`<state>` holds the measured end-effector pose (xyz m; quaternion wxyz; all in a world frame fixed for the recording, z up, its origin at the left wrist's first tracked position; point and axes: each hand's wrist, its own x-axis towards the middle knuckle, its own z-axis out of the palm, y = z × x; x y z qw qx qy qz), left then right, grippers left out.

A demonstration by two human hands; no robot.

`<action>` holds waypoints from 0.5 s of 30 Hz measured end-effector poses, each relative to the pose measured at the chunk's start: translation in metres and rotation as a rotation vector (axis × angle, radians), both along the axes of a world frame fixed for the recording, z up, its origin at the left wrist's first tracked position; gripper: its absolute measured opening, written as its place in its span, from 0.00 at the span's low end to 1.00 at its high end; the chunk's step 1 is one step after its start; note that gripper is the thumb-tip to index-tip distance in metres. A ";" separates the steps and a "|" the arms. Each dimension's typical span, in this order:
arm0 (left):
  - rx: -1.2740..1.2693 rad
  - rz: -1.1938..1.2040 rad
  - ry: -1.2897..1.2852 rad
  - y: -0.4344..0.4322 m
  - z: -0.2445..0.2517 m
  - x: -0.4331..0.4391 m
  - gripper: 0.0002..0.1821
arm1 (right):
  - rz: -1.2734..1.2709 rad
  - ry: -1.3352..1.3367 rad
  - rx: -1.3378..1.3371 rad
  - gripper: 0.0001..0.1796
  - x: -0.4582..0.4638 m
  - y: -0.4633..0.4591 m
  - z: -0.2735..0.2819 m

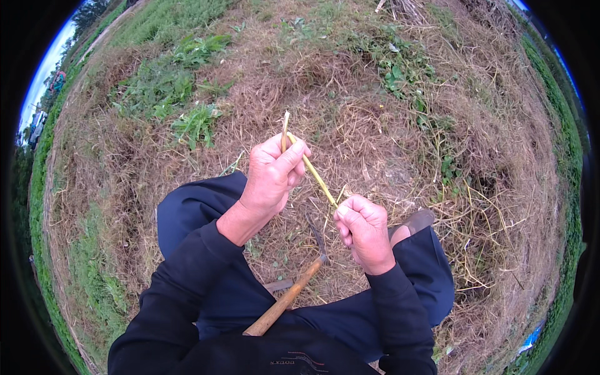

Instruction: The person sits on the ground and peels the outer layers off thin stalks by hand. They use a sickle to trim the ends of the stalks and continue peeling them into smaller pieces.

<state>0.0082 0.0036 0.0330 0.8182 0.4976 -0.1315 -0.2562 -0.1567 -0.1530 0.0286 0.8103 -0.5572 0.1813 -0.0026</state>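
My left hand (271, 173) pinches a brown, pale-tipped piece of plant stalk (285, 129) between thumb and fingers. A yellow-green stalk (316, 176) slants down from the left fingertips to my right hand (363, 227), which grips its lower end. Whether the two pieces join behind the left fingers cannot be told. A small dry sprig sticks up beside the right fingers. Below the hands, a sickle-like tool with a wooden handle (288, 297) lies between my legs, its dark curved blade (317, 234) over the straw-strewn ground. The handle's near end meets my dark top.
Dry cut grass covers the ground (262, 84). Leafy green weeds (197, 122) grow at the upper left, and a trailing green vine (398, 77) at the upper right. Loose pale stems (473, 239) lie right of my shoe (419, 220). Blue material (532, 337) shows at the lower right.
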 end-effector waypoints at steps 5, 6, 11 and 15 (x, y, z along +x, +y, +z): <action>0.006 0.103 -0.013 0.010 0.001 0.021 0.10 | 0.003 -0.016 -0.055 0.09 -0.004 -0.002 -0.001; 0.026 0.075 -0.002 0.008 0.000 0.017 0.10 | 0.001 -0.002 -0.043 0.10 -0.003 -0.001 -0.001; 0.061 -0.018 0.055 -0.003 -0.004 -0.007 0.09 | -0.015 0.032 -0.013 0.10 0.003 0.005 -0.004; 0.038 0.086 0.011 0.003 -0.002 0.011 0.09 | -0.019 -0.030 -0.093 0.09 -0.001 0.001 -0.006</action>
